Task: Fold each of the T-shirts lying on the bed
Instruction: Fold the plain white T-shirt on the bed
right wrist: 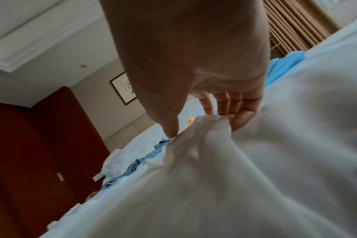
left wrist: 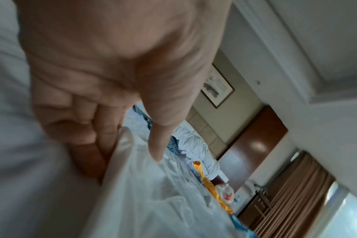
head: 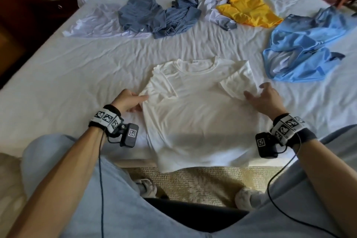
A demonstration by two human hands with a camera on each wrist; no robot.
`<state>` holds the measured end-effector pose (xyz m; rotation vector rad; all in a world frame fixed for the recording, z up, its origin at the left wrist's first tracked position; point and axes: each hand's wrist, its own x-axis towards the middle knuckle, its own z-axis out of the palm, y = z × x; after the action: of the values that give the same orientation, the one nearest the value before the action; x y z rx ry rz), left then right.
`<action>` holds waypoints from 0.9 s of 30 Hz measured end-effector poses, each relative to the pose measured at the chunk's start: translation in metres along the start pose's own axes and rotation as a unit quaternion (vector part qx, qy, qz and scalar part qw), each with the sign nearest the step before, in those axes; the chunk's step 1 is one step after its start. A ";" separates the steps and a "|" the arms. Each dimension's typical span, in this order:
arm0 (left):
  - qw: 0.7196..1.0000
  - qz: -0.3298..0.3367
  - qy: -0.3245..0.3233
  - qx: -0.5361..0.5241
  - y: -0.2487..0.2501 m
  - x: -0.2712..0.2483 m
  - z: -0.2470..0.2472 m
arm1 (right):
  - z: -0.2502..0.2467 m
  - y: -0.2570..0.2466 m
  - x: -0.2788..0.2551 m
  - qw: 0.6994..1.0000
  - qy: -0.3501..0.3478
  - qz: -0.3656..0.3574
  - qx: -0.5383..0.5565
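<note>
Wrinkled white bed sheet (head: 96, 67), cream cotton T-shirt (head: 197, 114) laid flat at 6 o'clock, side edge pinched by left hand (head: 128, 102), right hand (head: 265, 99) fingers relaxed on folded sleeve at 3 o'clock.

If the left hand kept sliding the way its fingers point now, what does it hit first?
The left hand points right, already touching the white T-shirt at its side edge; going on, it would likely meet the folded-in sleeve first.
</note>
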<state>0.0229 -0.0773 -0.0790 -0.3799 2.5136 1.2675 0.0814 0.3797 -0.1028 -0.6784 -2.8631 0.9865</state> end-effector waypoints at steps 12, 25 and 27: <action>0.981 -0.091 -0.171 -0.030 -0.039 -0.049 -0.005 | -0.010 0.033 -0.055 0.948 -0.051 0.125 0.287; 0.976 -0.105 -0.163 -0.099 -0.052 -0.069 -0.008 | -0.025 0.056 -0.059 0.971 0.005 0.107 0.212; 0.982 -0.098 -0.146 -0.068 -0.053 -0.069 -0.007 | -0.025 0.061 -0.062 0.977 -0.046 0.089 0.191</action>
<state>0.1049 -0.1067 -0.0882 -0.4274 2.0981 1.3151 0.1661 0.4114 -0.1124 -0.8762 -2.5981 1.5754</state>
